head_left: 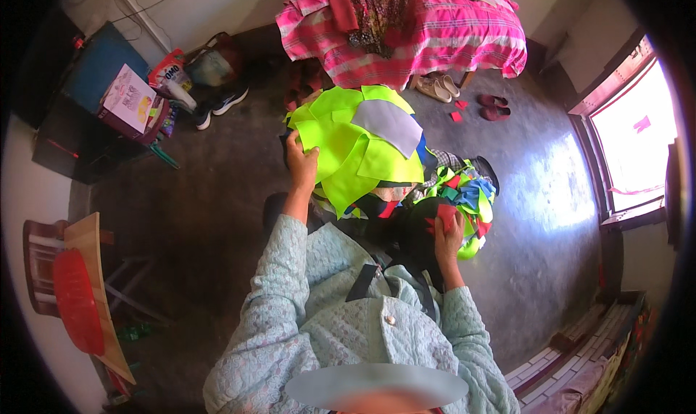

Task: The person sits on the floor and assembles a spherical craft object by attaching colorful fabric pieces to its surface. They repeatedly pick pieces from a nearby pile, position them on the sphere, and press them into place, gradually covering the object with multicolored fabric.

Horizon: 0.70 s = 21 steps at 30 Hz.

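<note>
In front of me is a heap of neon-yellow fabric pieces (330, 142), with a grey fabric piece (389, 124) lying on top. At its left edge, my left hand (301, 164) is closed on a yellow piece, thumb on the upper side. My right hand (449, 240) pinches a red fabric scrap (445, 215) near my dark-clad knee. Just beyond that hand, to the right of the heap, lies a pile of mixed scraps (471, 196) in yellow, blue, green and red. What lies beneath the yellow heap is mostly hidden.
A bed with a pink checked cover (449, 40) stands at the far side. Beige shoes (435, 88), dark red slippers (494, 108) and red scraps (456, 116) lie on the floor. A red stool seat (77, 301) and wooden board (101, 291) are at left, below a dark cabinet (65, 149).
</note>
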Motion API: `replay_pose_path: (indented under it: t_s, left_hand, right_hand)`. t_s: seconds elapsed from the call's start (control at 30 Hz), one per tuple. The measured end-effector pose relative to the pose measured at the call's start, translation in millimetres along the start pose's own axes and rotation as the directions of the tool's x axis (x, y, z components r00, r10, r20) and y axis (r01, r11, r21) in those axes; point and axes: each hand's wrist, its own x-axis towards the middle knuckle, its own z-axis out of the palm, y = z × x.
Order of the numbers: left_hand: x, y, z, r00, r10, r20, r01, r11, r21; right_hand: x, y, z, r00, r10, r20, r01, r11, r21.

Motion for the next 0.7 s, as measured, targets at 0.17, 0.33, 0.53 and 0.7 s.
replay_pose_path:
  t_s: [0.17,0.33,0.53,0.7]
  left_hand:
    - [2.4,-0.5,-7.5,0.999,0.022,-0.034,-0.020,0.998,0.064]
    - [11.2,-16.1,-22.8,0.984,0.178,0.029,-0.176,0.914,0.367]
    - [-24.3,31.9,25.0,0.808,0.526,0.267,-0.516,0.413,0.750]
    - [-23.4,9.5,50.8,0.731,0.383,0.565,-0.681,0.453,0.575]
  right_hand:
    - [-0.5,0.5,1.0,1.000,0.002,-0.026,-0.001,1.000,0.025]
    - [1.4,-5.2,-0.4,1.000,-0.014,-0.022,0.014,1.000,0.008]
    - [-0.2,-1.2,0.3,0.998,0.028,-0.056,-0.026,0.999,0.035]
    - [0.5,1.9,-0.7,0.992,0.105,-0.076,-0.089,0.976,0.197]
